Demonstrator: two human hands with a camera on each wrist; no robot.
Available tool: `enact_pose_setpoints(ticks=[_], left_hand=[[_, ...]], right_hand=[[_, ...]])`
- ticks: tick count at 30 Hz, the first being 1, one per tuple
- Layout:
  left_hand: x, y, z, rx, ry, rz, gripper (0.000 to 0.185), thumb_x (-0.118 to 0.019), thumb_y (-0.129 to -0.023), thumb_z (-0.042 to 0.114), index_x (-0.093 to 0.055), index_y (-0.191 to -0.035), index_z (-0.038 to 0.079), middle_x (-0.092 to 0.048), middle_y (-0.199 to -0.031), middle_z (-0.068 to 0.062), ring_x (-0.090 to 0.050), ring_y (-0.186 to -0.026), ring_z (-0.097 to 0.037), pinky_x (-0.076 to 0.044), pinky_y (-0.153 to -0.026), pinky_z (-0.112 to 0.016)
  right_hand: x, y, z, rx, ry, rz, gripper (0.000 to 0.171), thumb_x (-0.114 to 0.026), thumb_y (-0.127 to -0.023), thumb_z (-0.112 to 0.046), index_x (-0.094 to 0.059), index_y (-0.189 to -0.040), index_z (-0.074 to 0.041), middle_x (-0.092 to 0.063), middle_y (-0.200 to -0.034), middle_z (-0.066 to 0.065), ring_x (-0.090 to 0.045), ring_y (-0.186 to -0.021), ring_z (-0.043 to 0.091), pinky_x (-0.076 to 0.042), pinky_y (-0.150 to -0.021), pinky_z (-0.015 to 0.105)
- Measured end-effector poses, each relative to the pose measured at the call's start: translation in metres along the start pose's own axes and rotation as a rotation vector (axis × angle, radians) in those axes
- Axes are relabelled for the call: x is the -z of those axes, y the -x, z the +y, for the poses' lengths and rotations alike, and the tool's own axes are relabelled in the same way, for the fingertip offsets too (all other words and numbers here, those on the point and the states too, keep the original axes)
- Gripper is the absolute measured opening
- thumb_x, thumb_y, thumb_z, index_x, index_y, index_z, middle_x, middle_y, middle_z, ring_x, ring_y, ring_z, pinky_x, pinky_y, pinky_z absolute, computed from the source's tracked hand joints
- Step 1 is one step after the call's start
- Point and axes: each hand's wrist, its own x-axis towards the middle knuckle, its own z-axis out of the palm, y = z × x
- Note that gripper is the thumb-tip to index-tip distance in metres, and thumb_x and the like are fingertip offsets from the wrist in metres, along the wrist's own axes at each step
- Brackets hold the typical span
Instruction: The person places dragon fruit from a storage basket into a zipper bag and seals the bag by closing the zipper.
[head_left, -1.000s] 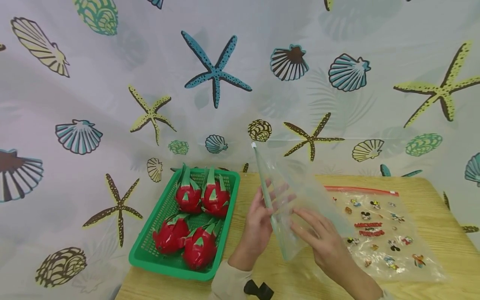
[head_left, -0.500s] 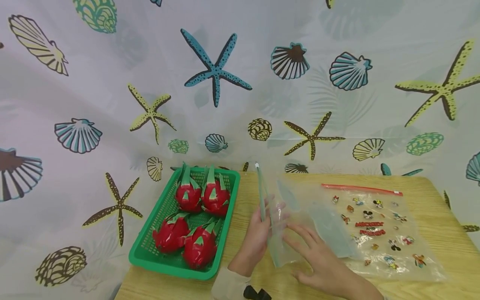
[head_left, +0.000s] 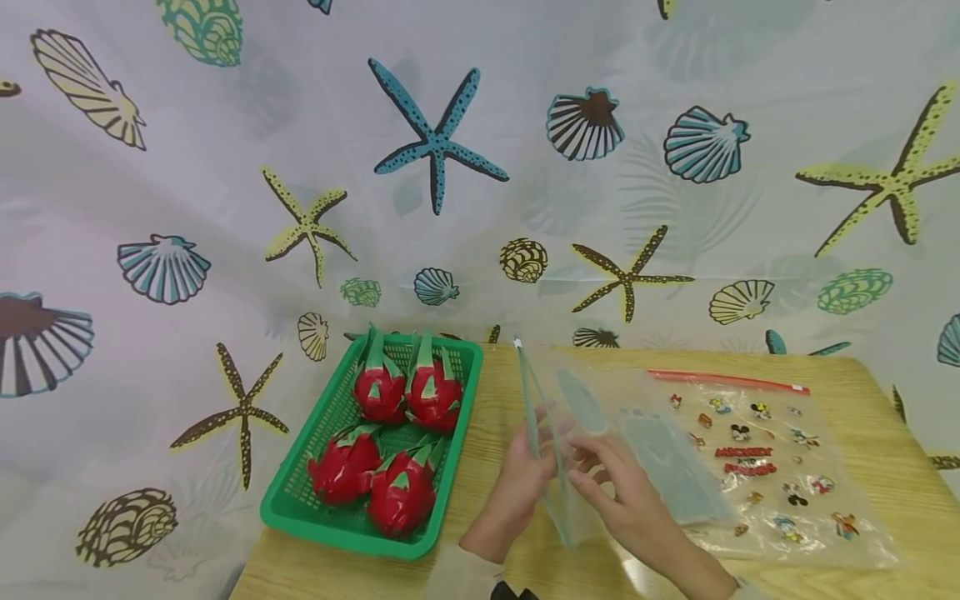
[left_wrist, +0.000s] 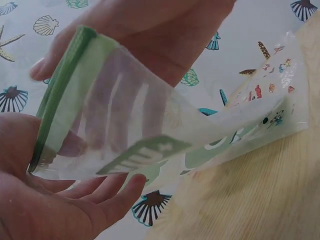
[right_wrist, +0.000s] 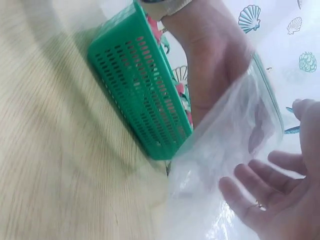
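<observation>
Left hand up at the mouth of the clear bag, fingers curled round the green zip edge and pinching it, bag mouth held upright off the surface. Seen close in the left wrist view: zip strip clamped between thumb and fingers, film sagging away toward the wood.

Right hand just beside it, fingers spread and relaxed against the bag's near wall (gripping nothing that can be made out), palm turned toward the film. Two hands close together, only the bag's plastic between them.

Rest of the bag trailing back and right, lying partly over a second, flat bag with a red zip and small cartoon prints, flat on the wood.

Off to the left, near the left hand but apart from it: green basket at the surface's corner, four red dragon fruits inside, two at the back and two at the front, green tips pointing away. Same basket's perforated wall filling the right wrist view, blurred.

Behind everything, a white curtain printed with starfish and shells.
</observation>
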Motion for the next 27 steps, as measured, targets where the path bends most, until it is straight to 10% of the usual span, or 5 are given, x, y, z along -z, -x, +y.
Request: enact_pose_setpoints(ticks=[9,19,27], left_hand=[[-0.002,0.004,-0.005,0.015,-0.063,-0.049,0.075,-0.067,-0.094,0.031,-0.026,-0.155,0.015,-0.051,-0.143,-0.017,-0.057,-0.125,-0.031,-0.053,-0.096,-0.041],[0.001,0.006,-0.011,0.013,-0.084,-0.04,0.052,-0.052,-0.1,0.016,-0.038,-0.15,0.012,-0.057,-0.136,-0.017,-0.063,-0.115,-0.026,-0.056,-0.09,-0.038],[0.01,0.003,-0.017,0.051,-0.046,0.008,0.04,-0.048,-0.105,0.02,-0.049,-0.142,0.007,-0.065,-0.128,-0.018,-0.069,-0.108,-0.028,-0.059,-0.087,-0.044]], right_hand=[[-0.009,-0.008,-0.005,-0.284,-0.007,-0.015,0.043,-0.063,-0.097,-0.032,-0.056,-0.13,-0.006,-0.062,-0.104,0.001,-0.059,-0.094,0.011,-0.054,-0.07,0.022],[-0.002,-0.016,-0.007,-0.365,-0.056,-0.011,0.021,-0.062,-0.098,-0.019,-0.066,-0.11,-0.003,-0.067,-0.095,0.008,-0.065,-0.081,0.018,-0.058,-0.059,0.025],[0.006,-0.016,-0.007,-0.403,-0.109,0.011,0.026,-0.053,-0.098,-0.004,-0.055,-0.124,-0.002,-0.063,-0.095,0.014,-0.064,-0.076,0.019,-0.059,-0.058,0.028]])
